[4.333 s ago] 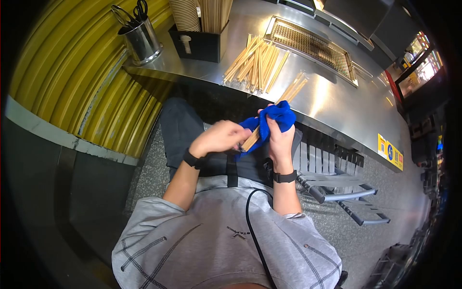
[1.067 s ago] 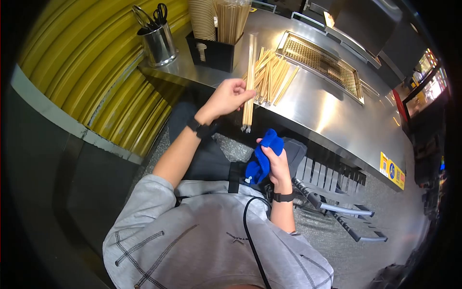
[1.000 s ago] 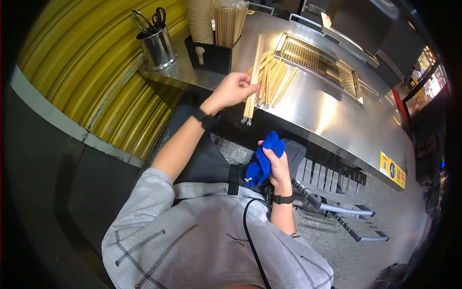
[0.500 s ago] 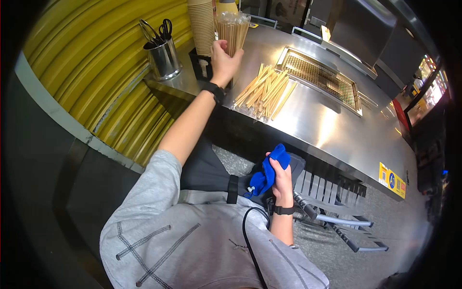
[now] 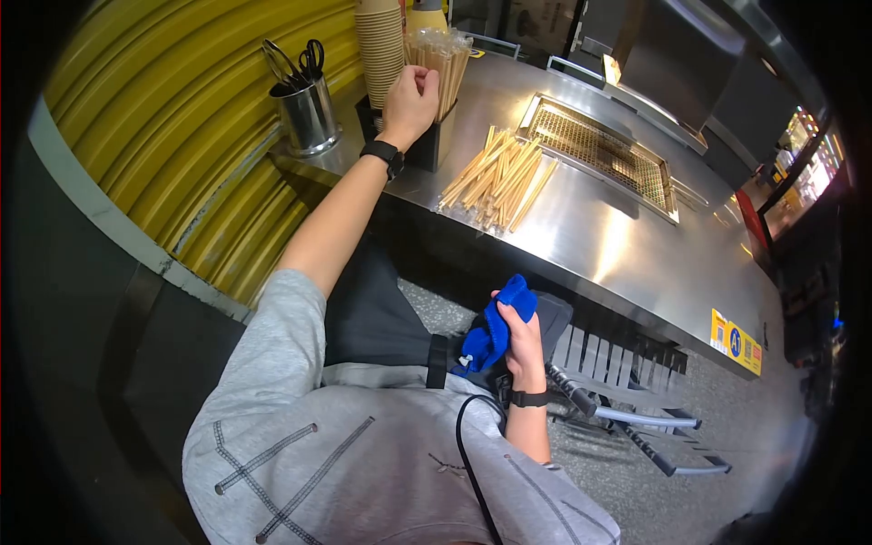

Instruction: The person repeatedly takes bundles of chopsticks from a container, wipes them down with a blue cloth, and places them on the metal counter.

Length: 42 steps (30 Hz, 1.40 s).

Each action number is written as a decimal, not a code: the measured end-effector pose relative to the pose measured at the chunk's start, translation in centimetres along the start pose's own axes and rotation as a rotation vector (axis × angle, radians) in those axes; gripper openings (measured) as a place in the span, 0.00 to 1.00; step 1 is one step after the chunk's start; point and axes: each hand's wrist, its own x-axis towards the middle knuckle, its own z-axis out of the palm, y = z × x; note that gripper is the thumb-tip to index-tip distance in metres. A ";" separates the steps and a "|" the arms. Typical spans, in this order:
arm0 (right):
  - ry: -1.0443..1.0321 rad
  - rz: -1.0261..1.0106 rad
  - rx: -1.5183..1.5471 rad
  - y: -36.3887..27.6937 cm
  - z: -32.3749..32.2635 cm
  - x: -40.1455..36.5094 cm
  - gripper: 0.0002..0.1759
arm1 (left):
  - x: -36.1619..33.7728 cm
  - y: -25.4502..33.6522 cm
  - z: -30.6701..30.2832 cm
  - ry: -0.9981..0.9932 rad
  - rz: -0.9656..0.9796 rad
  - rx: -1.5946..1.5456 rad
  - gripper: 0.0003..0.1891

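My left hand [image 5: 411, 104] is at the black holder [image 5: 436, 138], its fingers curled together beside a bundle of plastic-wrapped chopsticks [image 5: 451, 73] standing in it. Nothing shows between those fingers. A stack of paper cups [image 5: 379, 54] rises just left of the hand, in the same black holder. On the steel counter, a loose pile of wrapped chopsticks [image 5: 501, 180] lies crisscrossed near the front edge. Down at my lap, my right hand [image 5: 523, 341] is closed around a blue drawstring pouch [image 5: 490, 329], which hangs out past the thumb.
A metal canister [image 5: 309, 118] with scissors and tongs stands by the yellow corrugated wall [image 5: 182, 118]. A grill grate [image 5: 599, 150] is set into the steel counter [image 5: 581, 222]. Below the counter's right side is a slatted chair [image 5: 622, 359]. A yellow sticker marks the counter's corner.
My left hand has come off the upright chopstick bundle and shifted slightly left, its fingers curling in. The bundle sits in the holder. My right hand keeps the blue pouch.
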 end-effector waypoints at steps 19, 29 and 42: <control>0.003 0.021 -0.029 0.4 0.6 -0.1 0.17 | 1.1 -0.2 -1.4 0.049 0.100 -0.138 0.13; -0.033 0.046 -0.024 0.8 1.1 0.1 0.17 | 1.5 0.1 -2.9 -0.165 -0.021 -0.103 0.16; -0.027 0.055 -0.039 0.7 1.6 0.0 0.17 | 3.2 0.6 -3.2 -0.076 0.006 -0.109 0.17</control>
